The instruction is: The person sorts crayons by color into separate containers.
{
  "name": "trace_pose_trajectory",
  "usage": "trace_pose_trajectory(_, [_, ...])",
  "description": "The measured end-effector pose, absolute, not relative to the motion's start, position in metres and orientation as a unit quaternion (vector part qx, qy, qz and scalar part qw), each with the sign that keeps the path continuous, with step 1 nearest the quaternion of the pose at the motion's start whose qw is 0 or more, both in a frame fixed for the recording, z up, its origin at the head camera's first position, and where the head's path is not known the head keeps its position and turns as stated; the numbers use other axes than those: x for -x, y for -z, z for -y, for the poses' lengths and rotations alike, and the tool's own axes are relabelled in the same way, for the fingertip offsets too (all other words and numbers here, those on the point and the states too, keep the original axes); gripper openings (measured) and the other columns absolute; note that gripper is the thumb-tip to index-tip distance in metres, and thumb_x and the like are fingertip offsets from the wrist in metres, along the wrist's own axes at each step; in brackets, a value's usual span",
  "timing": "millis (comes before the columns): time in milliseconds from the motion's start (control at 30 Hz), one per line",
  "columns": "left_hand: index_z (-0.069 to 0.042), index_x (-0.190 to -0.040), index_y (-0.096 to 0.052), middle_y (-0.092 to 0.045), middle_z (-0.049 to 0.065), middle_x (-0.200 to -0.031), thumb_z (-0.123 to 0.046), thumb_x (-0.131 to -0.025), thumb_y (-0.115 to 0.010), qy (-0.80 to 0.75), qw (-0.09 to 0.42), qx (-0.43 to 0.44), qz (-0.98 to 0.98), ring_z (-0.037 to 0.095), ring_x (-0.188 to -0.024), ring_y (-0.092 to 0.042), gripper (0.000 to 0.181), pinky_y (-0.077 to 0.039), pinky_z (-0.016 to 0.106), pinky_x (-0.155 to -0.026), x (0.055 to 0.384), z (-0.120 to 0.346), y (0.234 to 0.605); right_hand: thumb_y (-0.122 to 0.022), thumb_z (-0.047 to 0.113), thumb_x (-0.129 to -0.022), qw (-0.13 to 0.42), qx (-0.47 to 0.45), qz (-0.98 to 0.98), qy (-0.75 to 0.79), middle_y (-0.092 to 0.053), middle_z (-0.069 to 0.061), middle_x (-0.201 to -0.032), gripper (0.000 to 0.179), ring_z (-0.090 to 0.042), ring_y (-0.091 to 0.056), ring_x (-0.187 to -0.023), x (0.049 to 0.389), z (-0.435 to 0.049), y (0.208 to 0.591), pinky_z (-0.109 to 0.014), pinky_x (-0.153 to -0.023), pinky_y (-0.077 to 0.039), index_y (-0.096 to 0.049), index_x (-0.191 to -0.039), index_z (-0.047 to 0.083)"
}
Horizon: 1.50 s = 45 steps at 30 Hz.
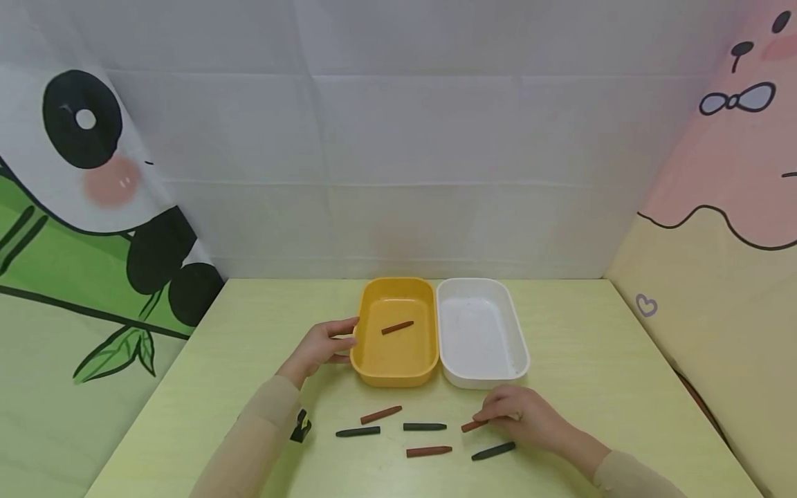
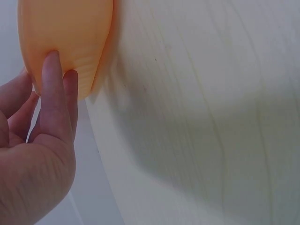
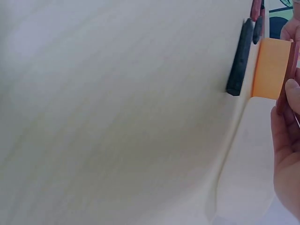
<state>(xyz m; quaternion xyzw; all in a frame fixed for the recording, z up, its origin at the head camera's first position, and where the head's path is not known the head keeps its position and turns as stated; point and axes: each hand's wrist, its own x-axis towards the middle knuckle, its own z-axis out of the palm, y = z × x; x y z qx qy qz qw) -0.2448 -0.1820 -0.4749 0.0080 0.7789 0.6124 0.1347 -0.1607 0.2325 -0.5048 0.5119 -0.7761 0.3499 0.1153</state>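
Note:
My right hand (image 1: 519, 415) pinches a reddish-brown crayon (image 1: 474, 426) between thumb and fingers, just in front of the white tray. In the right wrist view the brown crayon (image 3: 288, 77) points up out of the fingertips. Against the left outer wall of the yellow tray (image 1: 395, 380) rests my left hand (image 1: 320, 348), its fingers fairly straight. The left wrist view has those fingers (image 2: 55, 93) touching the tray's side. Inside the yellow tray lies one brown crayon (image 1: 397, 328). A dark crayon (image 1: 493, 451) lies on the table just below the right hand.
To the right, side by side with the yellow tray, stands a white tray (image 1: 482, 332). Loose in front are brown crayons (image 1: 381, 415) (image 1: 429, 452) and dark crayons (image 1: 358, 431) (image 1: 425, 427). Cloth walls border the pale table (image 1: 579, 346) behind and at both sides.

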Motion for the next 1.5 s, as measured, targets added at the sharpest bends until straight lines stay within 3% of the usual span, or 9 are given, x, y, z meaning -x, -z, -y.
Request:
trace_pose_trajectory(567, [-0.002,-0.146,-0.047,-0.042,0.021,-0.150,0.001,-0.097,-0.060,-0.609,0.133,-0.011,-0.782,0.039,-0.117,-0.060,0.051,-0.060,0.043,-0.081,0.246,0.182,0.476,-0.081,-0.014,-0.070,0.140,-0.497,0.776,-0.362,-0.067,0.007,-0.093,0.042,-0.010,-0.060,-0.085,0.173,-0.213,0.475,-0.015,-0.076,-0.051,-0.079,-0.101,0.013])
trace_pose_trajectory(967, [-0.003,-0.146,-0.047,-0.042,0.022,-0.150,0.000,-0.097,-0.060,-0.605,0.135,-0.008,-0.785,0.038,-0.118,-0.059,0.051,-0.060,0.040,-0.079,0.248,0.182,0.477,-0.081,-0.015,-0.069,0.174,-0.473,0.783,-0.365,-0.067,0.004,-0.093,0.042,-0.013,-0.061,-0.085,0.187,-0.201,0.465,-0.024,-0.073,-0.054,-0.079,-0.101,0.011])
trace_pose_trajectory(1500, [-0.001,-0.146,-0.046,-0.040,0.022,-0.151,0.000,-0.097,-0.060,-0.604,0.136,-0.019,-0.785,0.039,-0.119,-0.058,0.051,-0.060,0.040,-0.079,0.249,0.182,0.479,-0.081,-0.008,-0.075,0.169,-0.444,0.793,-0.382,-0.069,0.003,-0.095,0.031,-0.015,-0.063,-0.088,0.207,-0.172,0.454,-0.028,-0.074,-0.055,-0.080,-0.100,0.011])
